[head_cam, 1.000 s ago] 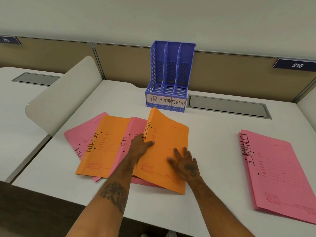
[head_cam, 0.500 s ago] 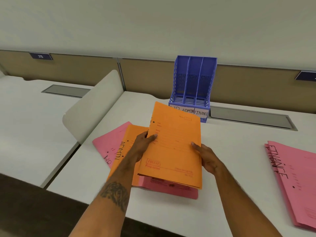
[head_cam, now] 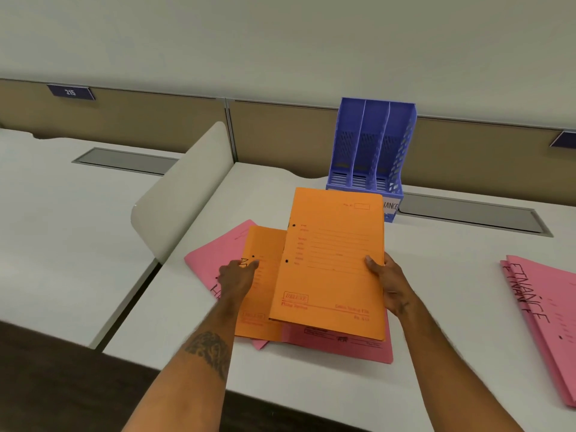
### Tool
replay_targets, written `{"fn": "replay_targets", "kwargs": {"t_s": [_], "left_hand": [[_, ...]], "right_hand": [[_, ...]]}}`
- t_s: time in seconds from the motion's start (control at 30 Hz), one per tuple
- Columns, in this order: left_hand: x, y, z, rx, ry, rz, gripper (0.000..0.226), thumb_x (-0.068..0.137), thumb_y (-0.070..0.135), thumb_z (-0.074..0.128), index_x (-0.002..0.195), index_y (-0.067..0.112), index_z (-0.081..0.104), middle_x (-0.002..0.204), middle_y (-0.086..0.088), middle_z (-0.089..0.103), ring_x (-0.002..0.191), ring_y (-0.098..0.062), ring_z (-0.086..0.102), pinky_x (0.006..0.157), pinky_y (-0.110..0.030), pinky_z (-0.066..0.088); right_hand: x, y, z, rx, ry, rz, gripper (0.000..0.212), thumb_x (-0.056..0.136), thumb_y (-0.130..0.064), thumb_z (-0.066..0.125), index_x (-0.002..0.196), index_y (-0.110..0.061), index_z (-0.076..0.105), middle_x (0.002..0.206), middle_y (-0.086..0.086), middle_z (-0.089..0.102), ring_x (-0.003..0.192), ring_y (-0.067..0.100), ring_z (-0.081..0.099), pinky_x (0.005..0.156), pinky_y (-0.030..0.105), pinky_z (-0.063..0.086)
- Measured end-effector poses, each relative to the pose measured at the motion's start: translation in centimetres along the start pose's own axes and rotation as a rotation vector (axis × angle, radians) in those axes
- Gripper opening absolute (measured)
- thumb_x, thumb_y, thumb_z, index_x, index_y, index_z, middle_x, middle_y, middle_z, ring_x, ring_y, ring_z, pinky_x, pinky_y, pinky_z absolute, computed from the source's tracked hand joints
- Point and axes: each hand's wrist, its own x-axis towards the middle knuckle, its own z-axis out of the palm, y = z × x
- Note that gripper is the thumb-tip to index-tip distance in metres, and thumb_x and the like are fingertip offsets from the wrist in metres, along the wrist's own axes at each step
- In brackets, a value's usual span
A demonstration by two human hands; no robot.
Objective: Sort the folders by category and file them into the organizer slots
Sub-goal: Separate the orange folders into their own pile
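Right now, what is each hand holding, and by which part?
The right hand grips the top orange folder by its right edge, thumb on the cover. The left hand holds nothing; its fingers only touch the lower orange folder.

Orange folders, pink folders, a periwinkle organizer with lattice sides, white desk.

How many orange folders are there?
2. One orange folder is in the right hand; a second orange folder lies on the pink folders, touched by the left hand. More may hide underneath.
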Motion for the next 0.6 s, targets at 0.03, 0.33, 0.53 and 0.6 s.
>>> {"fn": "replay_targets", "kwargs": {"t_s": [0.03,0.33,0.53,0.6], "left_hand": [[0.2,-0.6,0.0,0.113,0.000,-0.031,0.079,0.088,0.058,0.061,0.145,0.008,0.042,0.145,-0.021,0.039,0.132,-0.040,0.040,0.106,-0.054,0.041],[1.0,-2.3,1.1,0.490,0.016,-0.103,0.082,0.072,0.055,0.078,0.134,0.011,0.046,0.140,-0.016,0.046,0.132,-0.035,0.041,0.108,-0.048,0.035],[2.8,-0.8,-0.5,0.077,-0.021,-0.123,0.032,0.075,0.022,0.082,0.091,0.006,0.059,0.113,-0.018,0.065,0.091,-0.034,0.065,0.075,-0.040,0.055],[3.4,0.2,-2.0,0.031,0.007,-0.095,0.027,0.077,0.020,0.080,0.080,0.010,0.054,0.105,-0.016,0.068,0.079,-0.030,0.062,0.069,-0.035,0.053]], "right_hand": [[0.0,0.0,-0.1,-0.002,0.011,0.005,0.044,0.093,-0.024,0.062,0.134,-0.020,0.049,0.123,0.009,0.065,0.106,0.033,0.065,0.085,0.055,0.054],[-0.8,0.1,-0.6,-0.025,0.058,0.007,0.048,0.093,-0.025,0.060,0.139,-0.015,0.046,0.127,0.012,0.062,0.111,0.036,0.062,0.093,0.062,0.048],[-0.7,-0.3,-0.4,-0.018,0.067,-0.009,0.048,0.094,-0.024,0.060,0.138,-0.015,0.047,0.128,0.013,0.062,0.111,0.036,0.063,0.093,0.061,0.048],[-0.6,-0.6,0.0,-0.020,0.065,-0.014,0.047,0.094,-0.024,0.060,0.138,-0.015,0.046,0.128,0.013,0.062,0.111,0.036,0.063,0.093,0.062,0.049]]}}
